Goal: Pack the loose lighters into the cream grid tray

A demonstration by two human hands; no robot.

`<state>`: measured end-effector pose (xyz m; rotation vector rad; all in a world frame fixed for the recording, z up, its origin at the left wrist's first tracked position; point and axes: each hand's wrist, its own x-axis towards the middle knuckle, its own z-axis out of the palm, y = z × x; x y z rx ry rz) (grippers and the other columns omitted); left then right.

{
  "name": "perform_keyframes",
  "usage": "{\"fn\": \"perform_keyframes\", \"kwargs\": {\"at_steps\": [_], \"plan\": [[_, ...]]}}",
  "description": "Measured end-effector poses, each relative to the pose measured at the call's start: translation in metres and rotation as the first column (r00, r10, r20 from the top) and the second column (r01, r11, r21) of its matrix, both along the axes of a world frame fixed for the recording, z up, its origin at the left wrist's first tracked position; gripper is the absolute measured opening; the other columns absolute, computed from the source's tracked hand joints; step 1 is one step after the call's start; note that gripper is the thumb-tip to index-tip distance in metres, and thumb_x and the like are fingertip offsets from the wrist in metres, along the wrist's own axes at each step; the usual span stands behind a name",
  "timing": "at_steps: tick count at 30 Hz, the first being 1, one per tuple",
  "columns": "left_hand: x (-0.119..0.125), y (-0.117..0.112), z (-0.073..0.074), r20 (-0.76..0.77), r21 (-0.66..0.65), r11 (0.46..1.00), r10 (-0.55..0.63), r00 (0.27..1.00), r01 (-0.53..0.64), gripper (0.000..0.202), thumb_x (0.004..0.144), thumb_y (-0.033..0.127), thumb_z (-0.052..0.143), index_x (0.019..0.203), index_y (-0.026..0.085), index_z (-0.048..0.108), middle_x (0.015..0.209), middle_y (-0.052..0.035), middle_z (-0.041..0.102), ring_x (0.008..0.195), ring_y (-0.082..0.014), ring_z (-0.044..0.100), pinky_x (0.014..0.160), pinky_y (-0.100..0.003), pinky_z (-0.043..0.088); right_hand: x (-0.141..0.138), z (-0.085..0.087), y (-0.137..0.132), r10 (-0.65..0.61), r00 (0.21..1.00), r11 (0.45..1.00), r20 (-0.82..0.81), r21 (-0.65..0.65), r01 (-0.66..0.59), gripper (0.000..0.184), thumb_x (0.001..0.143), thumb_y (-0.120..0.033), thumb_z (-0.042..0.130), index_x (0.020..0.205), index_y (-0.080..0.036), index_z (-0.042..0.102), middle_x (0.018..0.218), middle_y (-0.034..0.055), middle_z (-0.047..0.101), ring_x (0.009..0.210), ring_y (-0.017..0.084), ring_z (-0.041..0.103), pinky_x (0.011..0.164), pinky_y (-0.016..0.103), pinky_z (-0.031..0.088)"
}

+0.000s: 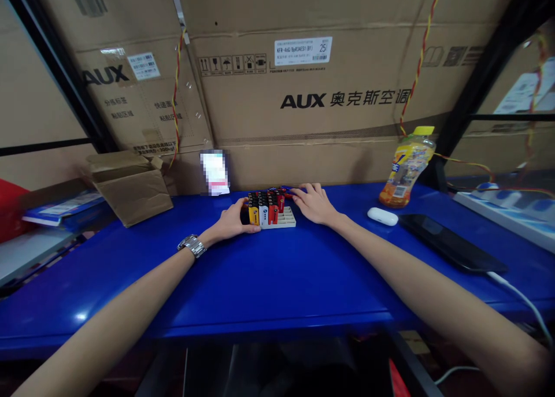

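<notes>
A white divided tray [284,222] sits on the blue table, with upright lighters [263,212] in yellow, white and red packed into its left and middle. Empty slots show along its right side. My left hand [232,221] is closed round the tray's left end, thumb along the front and fingers toward the back. Behind the tray's right corner lie loose red and blue lighters [286,190], partly hidden. My right hand [316,203] rests over their right end with its fingers stretched out, fingertips touching or just above them.
A lit phone [215,171] leans against the large cardboard box [347,148] behind. An open small carton [134,192] stands at left. On the right are a drink bottle [405,169], a white earbud case [382,216], a black phone [451,244] on a cable and a power strip [511,218].
</notes>
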<state>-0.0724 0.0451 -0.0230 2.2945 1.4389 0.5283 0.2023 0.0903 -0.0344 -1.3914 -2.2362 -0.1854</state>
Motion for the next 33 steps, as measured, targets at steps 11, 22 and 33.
{"fn": "perform_keyframes", "kwargs": {"at_steps": [11, 22, 33], "plan": [[0.001, 0.000, -0.003, 0.085, -0.005, 0.996, 0.095, 0.992, -0.095, 0.102, 0.059, 0.064, 0.070, 0.140, 0.015, 0.031, 0.139, -0.0191, 0.048, 0.128, -0.0390, 0.045, 0.108, -0.053, 0.030, -0.002, 0.006, -0.004, -0.105, 0.965, 0.994, 0.239, -0.016, 0.112, 0.038, 0.092, -0.038, 0.039, 0.106, -0.014, 0.064, 0.119, 0.0185, 0.057, 0.112, 0.035, 0.042, 0.086, 0.047, 0.034], [0.003, -0.001, 0.000, 0.047, -0.014, 0.995, 0.100, 0.994, -0.099, 0.103, 0.058, 0.065, 0.068, 0.140, 0.012, 0.033, 0.141, -0.0204, 0.045, 0.130, -0.0393, 0.042, 0.108, -0.053, 0.030, -0.010, 0.005, -0.001, -0.139, 0.966, 0.964, 0.218, -0.192, 0.182, 0.036, 0.091, -0.029, 0.045, 0.120, -0.010, 0.055, 0.112, 0.0213, 0.063, 0.104, 0.036, 0.053, 0.080, 0.043, 0.038], [0.006, -0.008, 0.009, 0.027, -0.026, 0.996, 0.088, 0.996, -0.087, 0.098, 0.060, 0.065, 0.066, 0.137, 0.013, 0.035, 0.138, -0.0200, 0.048, 0.127, -0.0388, 0.044, 0.106, -0.054, 0.031, -0.009, -0.002, 0.003, -0.004, 0.999, 0.987, -0.034, -0.161, -0.001, 0.018, 0.084, -0.016, 0.048, 0.099, -0.014, 0.057, 0.101, 0.0172, 0.066, 0.092, 0.028, 0.061, 0.076, 0.037, 0.043]]}}
